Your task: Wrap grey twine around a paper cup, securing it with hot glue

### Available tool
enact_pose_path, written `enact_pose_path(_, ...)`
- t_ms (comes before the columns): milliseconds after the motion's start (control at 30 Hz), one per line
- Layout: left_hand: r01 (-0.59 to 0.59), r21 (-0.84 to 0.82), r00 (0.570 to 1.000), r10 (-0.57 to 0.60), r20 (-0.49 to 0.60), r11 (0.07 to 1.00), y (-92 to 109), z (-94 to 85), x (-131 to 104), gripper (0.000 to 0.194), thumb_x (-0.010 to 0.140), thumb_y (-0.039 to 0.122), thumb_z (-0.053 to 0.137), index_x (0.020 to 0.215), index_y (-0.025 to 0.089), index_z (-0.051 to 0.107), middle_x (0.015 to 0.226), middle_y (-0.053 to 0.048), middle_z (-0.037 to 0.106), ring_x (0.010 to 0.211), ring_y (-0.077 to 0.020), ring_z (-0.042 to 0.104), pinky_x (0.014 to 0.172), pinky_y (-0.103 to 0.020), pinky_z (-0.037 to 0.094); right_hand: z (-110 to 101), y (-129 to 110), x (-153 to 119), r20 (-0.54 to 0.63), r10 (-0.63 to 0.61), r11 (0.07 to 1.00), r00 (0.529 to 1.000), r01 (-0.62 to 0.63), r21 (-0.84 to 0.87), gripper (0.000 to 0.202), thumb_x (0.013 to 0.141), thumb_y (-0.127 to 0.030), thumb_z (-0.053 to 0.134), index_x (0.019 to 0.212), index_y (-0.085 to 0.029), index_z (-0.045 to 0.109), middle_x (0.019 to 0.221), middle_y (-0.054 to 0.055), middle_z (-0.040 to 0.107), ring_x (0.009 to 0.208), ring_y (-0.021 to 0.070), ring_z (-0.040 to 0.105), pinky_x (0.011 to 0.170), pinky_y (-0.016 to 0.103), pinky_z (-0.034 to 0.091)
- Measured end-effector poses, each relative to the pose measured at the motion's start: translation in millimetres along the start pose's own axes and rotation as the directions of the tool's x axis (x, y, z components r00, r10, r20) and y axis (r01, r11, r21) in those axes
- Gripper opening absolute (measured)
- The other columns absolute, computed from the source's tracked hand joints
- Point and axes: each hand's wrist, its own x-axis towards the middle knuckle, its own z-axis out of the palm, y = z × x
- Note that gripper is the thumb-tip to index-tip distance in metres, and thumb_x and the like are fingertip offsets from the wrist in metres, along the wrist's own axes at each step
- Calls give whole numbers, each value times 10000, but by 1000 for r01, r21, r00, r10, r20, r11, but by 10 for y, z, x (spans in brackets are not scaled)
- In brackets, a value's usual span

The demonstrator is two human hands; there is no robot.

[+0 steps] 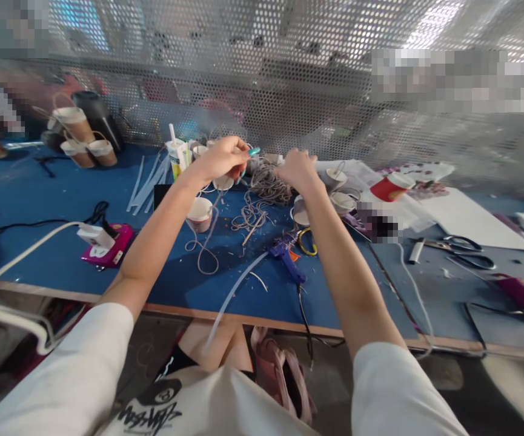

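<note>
My left hand (229,155) hovers over the paper cups at the back of the blue table. Its thumb and fingers, with teal nails, are apart, and I make out nothing between them. Below it is a paper cup (223,182). My right hand (298,169) reaches to the right edge of a tangled heap of grey cord (271,183); its fingertips are hidden behind the hand. Loose cord (249,217) trails forward from the heap. Another paper cup (200,214) stands near my left forearm, with a cord loop (207,264) beside it.
A blue glue gun (285,253) with a long glue stick (237,290) lies in front. Yellow tape (308,242), scissors (461,247), a red cup (391,186) and a phone (371,223) lie right. Left are a pink power block (109,247) and glue sticks (149,181). Perforated metal mesh (289,79) stands behind.
</note>
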Motion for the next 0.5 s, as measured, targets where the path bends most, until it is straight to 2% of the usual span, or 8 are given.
enact_pose_path(33, -9, -6, 1000, 9, -2, 1000, 1, 43, 9, 76, 918, 106, 508, 882, 173, 503, 602, 49, 539, 511, -66, 546, 655, -261, 491, -20, -82, -122, -47, -167, 986, 985, 166, -14, 583, 634, -296, 760, 1134, -87, 546, 1244, 230, 545, 1295, 423, 403, 1032, 626, 343)
enact_pose_path(100, -55, 1, 998, 55, -3, 998, 11, 94, 14, 99, 907, 84, 495, 911, 182, 491, 612, 56, 543, 534, -77, 572, 670, -259, 509, -48, -249, -357, 70, -438, 899, 896, 436, 50, 751, 552, -285, 808, 1222, -125, 510, 1273, 175, 549, 1265, 375, 452, 1028, 551, 386)
enact_pose_path(167, -138, 60, 990, 139, -14, 989, 22, 85, 1, 97, 897, 92, 507, 924, 186, 501, 627, 53, 558, 584, -91, 604, 702, -258, 517, -59, -379, -521, 163, -514, 852, 842, 481, 204, 530, 654, -312, 746, 1126, -150, 569, 1082, 105, 646, 1068, 285, 582, 930, 448, 469)
enact_pose_path(233, -224, 176, 970, 236, -52, 959, 11, 14, -29, 92, 886, 125, 542, 954, 185, 523, 687, 32, 606, 693, -113, 645, 775, -269, 514, -59, -427, -569, 200, -508, 842, 838, 433, 321, 203, 818, -294, 580, 959, -156, 631, 831, 55, 675, 842, 209, 620, 832, 375, 492)
enact_pose_path(300, -265, 320, 947, 307, -90, 910, -47, -108, -73, 152, 873, 186, 588, 1018, 186, 542, 839, -13, 667, 858, -145, 666, 873, -290, 494, -54, -383, -490, 233, -460, 853, 857, 354, 383, 256, 902, -222, 426, 820, -151, 657, 655, 32, 644, 678, 163, 597, 763, 327, 486)
enact_pose_path(367, -247, 457, 947, 312, -72, 855, -163, -251, -129, 285, 846, 277, 633, 1105, 189, 551, 1078, -69, 667, 1020, -184, 644, 952, -311, 466, -48, -273, -301, 260, -365, 885, 894, 247, 396, 305, 899, -149, 405, 720, -145, 653, 579, 20, 613, 589, 135, 568, 708, 289, 477)
enact_pose_path(433, -212, 588, 975, 207, 77, 781, -321, -379, -202, 432, 801, 360, 660, 1180, 179, 563, 1244, -111, 610, 1156, -241, 591, 998, -336, 445, -45, -149, -43, 209, -199, 930, 957, 117, 348, 283, 863, -101, 462, 630, -151, 616, 517, 2, 563, 571, 128, 551, 718, 282, 482)
enact_pose_path(500, -161, 683, 956, -60, 288, 712, -488, -461, -295, 554, 790, 429, 623, 1272, 167, 539, 1303, -130, 592, 1206, -285, 569, 1008, -358, 439, -49, -54, 228, 143, -76, 938, 987, 22, 346, 312, 893, -142, 460, 614, -153, 600, 514, 9, 547, 621, 144, 578, 772, 320, 503)
